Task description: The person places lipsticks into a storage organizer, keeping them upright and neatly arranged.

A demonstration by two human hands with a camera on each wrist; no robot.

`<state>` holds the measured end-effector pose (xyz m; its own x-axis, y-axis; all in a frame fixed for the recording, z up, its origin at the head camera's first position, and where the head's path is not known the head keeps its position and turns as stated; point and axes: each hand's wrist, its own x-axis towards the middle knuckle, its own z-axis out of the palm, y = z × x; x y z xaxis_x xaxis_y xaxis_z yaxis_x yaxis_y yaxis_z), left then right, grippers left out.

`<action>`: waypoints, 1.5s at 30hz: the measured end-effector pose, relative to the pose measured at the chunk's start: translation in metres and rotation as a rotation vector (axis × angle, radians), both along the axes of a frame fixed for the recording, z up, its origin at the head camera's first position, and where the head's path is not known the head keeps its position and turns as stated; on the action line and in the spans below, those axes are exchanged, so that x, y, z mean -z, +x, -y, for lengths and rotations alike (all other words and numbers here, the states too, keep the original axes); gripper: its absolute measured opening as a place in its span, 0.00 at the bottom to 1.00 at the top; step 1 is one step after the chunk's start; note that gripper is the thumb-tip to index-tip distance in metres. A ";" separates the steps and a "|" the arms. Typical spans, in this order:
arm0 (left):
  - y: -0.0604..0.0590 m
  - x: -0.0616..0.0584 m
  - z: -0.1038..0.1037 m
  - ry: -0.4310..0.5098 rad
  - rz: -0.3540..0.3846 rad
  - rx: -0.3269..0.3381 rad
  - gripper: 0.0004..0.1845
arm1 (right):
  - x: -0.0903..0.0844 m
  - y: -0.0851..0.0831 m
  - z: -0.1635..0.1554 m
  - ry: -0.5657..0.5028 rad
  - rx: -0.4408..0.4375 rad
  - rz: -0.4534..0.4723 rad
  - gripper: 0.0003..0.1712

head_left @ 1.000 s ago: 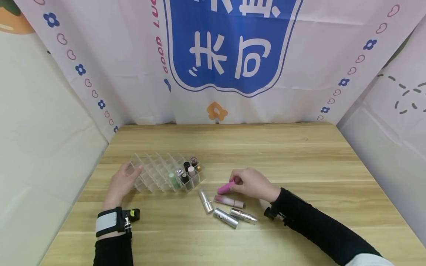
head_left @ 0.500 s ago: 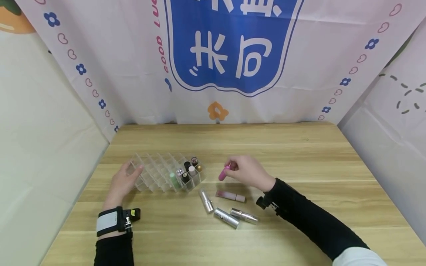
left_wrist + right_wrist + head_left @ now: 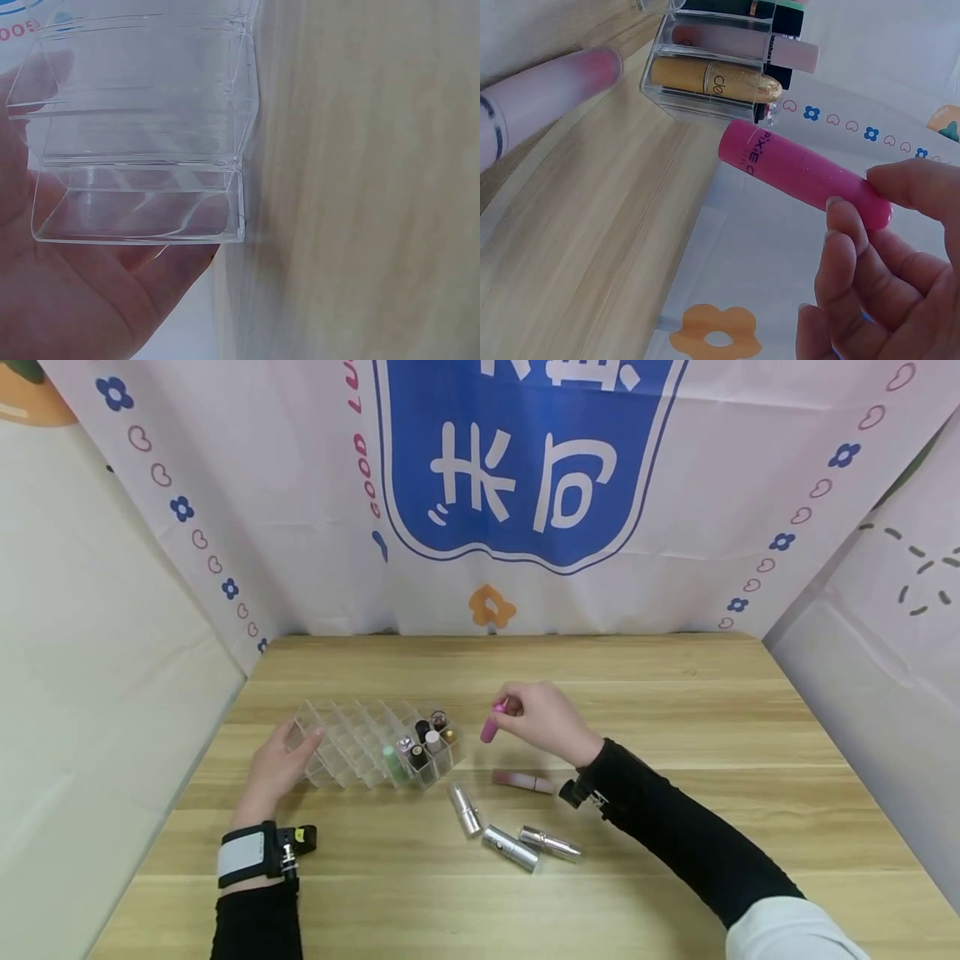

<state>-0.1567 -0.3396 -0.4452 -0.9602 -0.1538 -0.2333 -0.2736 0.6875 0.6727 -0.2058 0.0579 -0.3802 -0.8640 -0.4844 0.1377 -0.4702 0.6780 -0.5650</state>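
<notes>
My left hand (image 3: 276, 770) grips the left end of a clear plastic lipstick organizer (image 3: 352, 747), thumb on the near side. In the left wrist view, the palm and fingers show through the organizer's clear walls (image 3: 150, 135). My right hand (image 3: 547, 718) pinches a bright pink lipstick tube (image 3: 795, 169) by one end between thumb and fingers. The tube is above the table, tilted, just right of the organizer's filled end. Several lipsticks stand in that end, among them a gold one (image 3: 705, 81) and a mint green one (image 3: 392, 763).
On the wooden table (image 3: 637, 910) in front of the organizer lie a pale pink lip gloss (image 3: 522, 781) and three silver tubes, one nearest the organizer (image 3: 465, 810). A printed white cloth (image 3: 300, 568) hangs behind the table's back edge.
My right hand has lifted the pink tube from the table and carried it back and left, towards the organizer. The pale pink lip gloss has rolled slightly backward. My left hand stays put.
</notes>
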 end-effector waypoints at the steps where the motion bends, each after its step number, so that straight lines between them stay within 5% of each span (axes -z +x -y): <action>1: 0.000 0.000 0.000 -0.001 0.000 0.001 0.52 | 0.000 -0.002 0.001 -0.006 0.005 0.009 0.07; 17: -0.002 0.003 0.000 -0.007 -0.003 -0.001 0.52 | -0.011 -0.021 0.028 -0.096 0.035 0.015 0.11; 45: -0.002 0.001 0.000 -0.013 -0.010 -0.002 0.51 | -0.010 -0.034 0.073 -0.099 0.018 -0.020 0.11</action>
